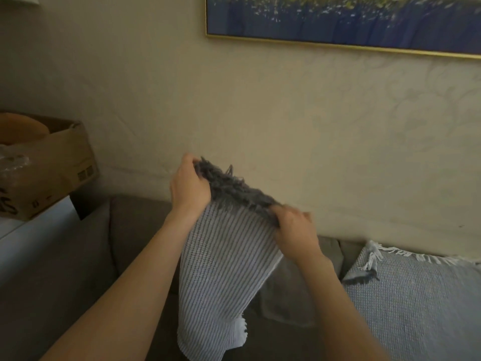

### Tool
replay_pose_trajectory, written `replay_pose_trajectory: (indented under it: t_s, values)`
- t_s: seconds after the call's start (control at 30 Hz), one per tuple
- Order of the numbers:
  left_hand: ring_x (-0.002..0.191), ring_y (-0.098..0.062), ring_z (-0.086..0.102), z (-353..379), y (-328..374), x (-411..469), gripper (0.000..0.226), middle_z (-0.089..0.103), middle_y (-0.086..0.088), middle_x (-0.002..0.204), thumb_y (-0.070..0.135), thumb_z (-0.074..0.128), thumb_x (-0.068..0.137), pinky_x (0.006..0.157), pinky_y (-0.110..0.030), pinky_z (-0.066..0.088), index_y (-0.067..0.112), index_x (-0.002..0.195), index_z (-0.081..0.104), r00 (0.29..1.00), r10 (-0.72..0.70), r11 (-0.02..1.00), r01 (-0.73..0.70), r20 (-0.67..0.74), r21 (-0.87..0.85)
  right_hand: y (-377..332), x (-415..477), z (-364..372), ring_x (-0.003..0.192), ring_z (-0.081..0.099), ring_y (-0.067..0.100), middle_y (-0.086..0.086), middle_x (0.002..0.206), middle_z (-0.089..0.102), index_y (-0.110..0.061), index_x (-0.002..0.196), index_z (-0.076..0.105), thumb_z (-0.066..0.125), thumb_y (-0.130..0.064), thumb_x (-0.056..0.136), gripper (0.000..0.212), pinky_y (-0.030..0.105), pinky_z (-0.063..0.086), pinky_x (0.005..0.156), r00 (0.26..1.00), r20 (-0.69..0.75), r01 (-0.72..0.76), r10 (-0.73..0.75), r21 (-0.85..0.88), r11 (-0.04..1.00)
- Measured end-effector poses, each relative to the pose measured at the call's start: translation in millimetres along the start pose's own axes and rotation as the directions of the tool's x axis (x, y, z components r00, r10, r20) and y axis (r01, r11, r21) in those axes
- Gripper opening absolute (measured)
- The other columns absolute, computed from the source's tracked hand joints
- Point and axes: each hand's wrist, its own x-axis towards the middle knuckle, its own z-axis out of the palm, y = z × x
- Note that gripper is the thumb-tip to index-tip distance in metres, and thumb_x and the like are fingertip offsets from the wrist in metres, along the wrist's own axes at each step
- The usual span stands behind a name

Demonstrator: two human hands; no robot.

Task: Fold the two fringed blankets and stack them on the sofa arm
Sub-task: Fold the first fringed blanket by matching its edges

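I hold the striped blanket [223,269] up over the sofa [135,230], left hand [188,186] and right hand [295,231] each pinching its dark fringed edge; it hangs soft, light, limp, best gripped at the corners. The blue blanket [416,295] lies at four o'clock

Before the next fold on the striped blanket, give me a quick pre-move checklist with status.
1. Left hand grips the dark fringed edge of the striped blanket: ok.
2. Right hand grips the same edge: ok, though blurred.
3. Top edge held level: not ok, left corner sits higher.
4. Blanket hangs free, unsnagged: cannot tell, lower end runs out of frame.
5. Second blanket folded: not ok, it lies spread on the sofa.
6. Sofa arm free for stacking: cannot tell.
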Motion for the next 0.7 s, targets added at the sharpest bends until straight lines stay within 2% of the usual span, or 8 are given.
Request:
replay_pose_trajectory:
  t_s: [0.13,0.27,0.33,0.4,0.5,0.53,0.6,0.7]
  values:
    - [0.1,-0.024,0.061,-5.3,30.0,15.2,0.022,0.063,-0.002,0.107,0.002,0.047,0.104,0.084,-0.038,0.049,0.009,0.118,0.063,0.993,-0.028,0.991,0.012,-0.116,-0.13,-30.1,20.0,-31.1,0.096,0.053,0.035,0.011,0.102,0.062,-0.019,0.112,0.067,0.054,-0.011,0.096,0.022,0.049,0.035,0.088,0.909,-0.382,-0.237,0.168,-0.142,0.961]
    - [0.102,-0.026,0.063,-11.3,33.6,26.1,0.026,0.068,-0.007,0.112,0.006,0.042,0.107,0.088,-0.041,0.052,0.008,0.117,0.066,0.972,-0.108,0.967,0.054,-0.209,-0.25,-39.4,26.6,-61.0,0.095,0.054,0.03,0.0,0.089,0.064,-0.03,0.092,0.067,0.055,-0.027,0.094,0.013,0.046,0.036,0.09,0.988,-0.098,-0.095,0.117,0.208,0.974]
    - [0.108,-0.03,0.064,-12.5,28.4,29.0,0.026,0.067,-0.008,0.115,0.008,0.041,0.108,0.094,-0.045,0.054,0.008,0.12,0.065,0.964,-0.139,0.961,0.076,-0.225,-0.265,-34.2,29.7,-73.8,0.07,0.056,0.022,-0.007,0.063,0.057,-0.023,0.067,0.057,0.065,-0.035,0.093,0.03,0.043,0.044,0.074,0.989,0.146,-0.07,-0.009,0.532,0.844]
    - [0.109,-0.031,0.063,-10.8,25.0,26.4,0.025,0.063,-0.005,0.112,0.007,0.04,0.109,0.096,-0.048,0.054,0.008,0.121,0.062,0.959,-0.159,0.956,0.091,-0.234,-0.277,-30.1,32.5,-72.8,0.057,0.052,0.018,-0.005,0.059,0.052,-0.016,0.068,0.054,0.071,-0.039,0.096,0.041,0.04,0.044,0.062,0.951,0.286,-0.095,-0.118,0.634,0.768]
    - [0.107,-0.031,0.061,-6.6,21.2,20.1,0.02,0.058,-0.003,0.11,0.008,0.038,0.11,0.094,-0.05,0.053,0.011,0.116,0.057,0.966,-0.168,0.958,0.113,-0.197,-0.265,-28.2,35.3,-56.3,0.085,0.066,0.025,-0.008,0.083,0.069,-0.029,0.098,0.064,0.07,-0.035,0.095,0.009,0.042,0.043,0.081,1.0,-0.016,0.016,-0.011,0.38,0.925]
    - [0.108,-0.031,0.061,-5.6,20.5,18.5,0.018,0.057,-0.003,0.109,0.008,0.038,0.11,0.095,-0.05,0.053,0.013,0.113,0.055,0.967,-0.168,0.958,0.114,-0.194,-0.262,-31.0,33.0,-54.1,0.091,0.064,0.026,-0.007,0.095,0.07,-0.033,0.111,0.058,0.069,-0.03,0.093,0.022,0.043,0.04,0.084,0.996,-0.088,0.004,0.026,0.321,0.947]
    - [0.109,-0.033,0.061,-4.7,19.0,17.8,0.017,0.057,-0.003,0.108,0.009,0.038,0.11,0.096,-0.051,0.053,0.016,0.111,0.053,0.961,-0.188,0.957,0.133,-0.201,-0.259,-32.7,31.2,-48.3,0.094,0.061,0.026,-0.007,0.108,0.069,-0.034,0.126,0.047,0.07,-0.031,0.092,0.041,0.042,0.036,0.085,0.999,-0.051,0.013,0.007,0.37,0.929]
    - [0.11,-0.035,0.063,-5.9,16.5,18.0,0.021,0.061,-0.005,0.108,0.01,0.04,0.109,0.097,-0.05,0.053,0.011,0.116,0.06,0.956,-0.213,0.95,0.155,-0.203,-0.269,-26.3,36.8,-44.3,0.085,0.064,0.028,-0.011,0.084,0.065,-0.032,0.099,0.059,0.066,-0.054,0.095,0.023,0.043,0.044,0.081,0.996,0.081,-0.072,0.042,0.412,0.908]
